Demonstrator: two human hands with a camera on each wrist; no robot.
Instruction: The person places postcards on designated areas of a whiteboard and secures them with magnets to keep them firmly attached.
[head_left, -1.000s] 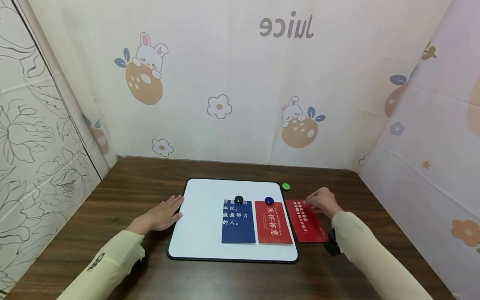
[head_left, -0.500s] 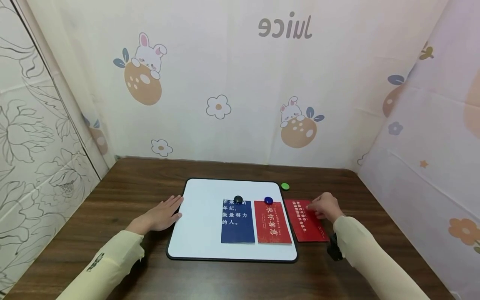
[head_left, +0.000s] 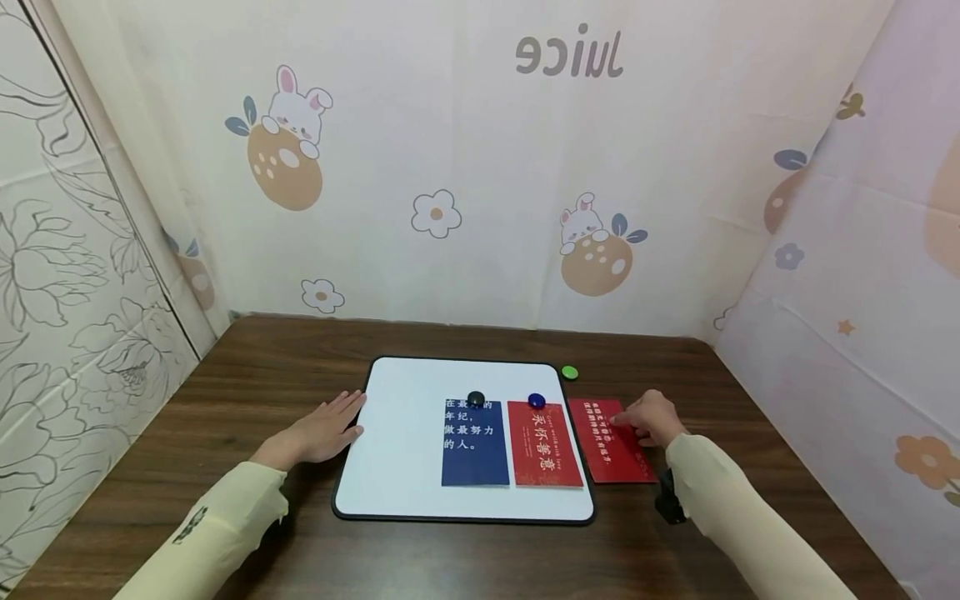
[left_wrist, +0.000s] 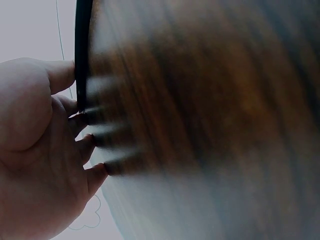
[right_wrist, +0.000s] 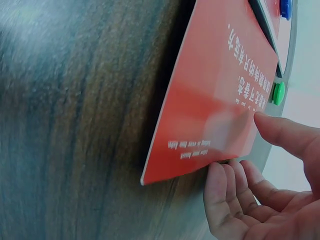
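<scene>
A whiteboard (head_left: pixel 397 467) with a black rim lies on the table. My left hand (head_left: pixel 322 429) rests at its left edge, fingers extended; in the left wrist view the thumb and fingertips meet the rim. To the right of the board lies a loose red card (head_left: pixel 611 454) with white writing. My right hand (head_left: pixel 654 418) is at that card's right edge. In the right wrist view the thumb is over the card's face and the curled fingers are at its edge, which looks slightly raised.
On the board are a blue card (head_left: pixel 476 462) under a black round magnet (head_left: pixel 476 399) and another red card (head_left: pixel 547 467) under a blue magnet (head_left: pixel 536 401). A green magnet (head_left: pixel 570 372) lies on the brown wooden table (head_left: pixel 465 558) beyond the board's right corner.
My right hand has shifted from over the loose red card's upper part toward its right edge, slightly lower. The left hand has stayed at the board's edge.
</scene>
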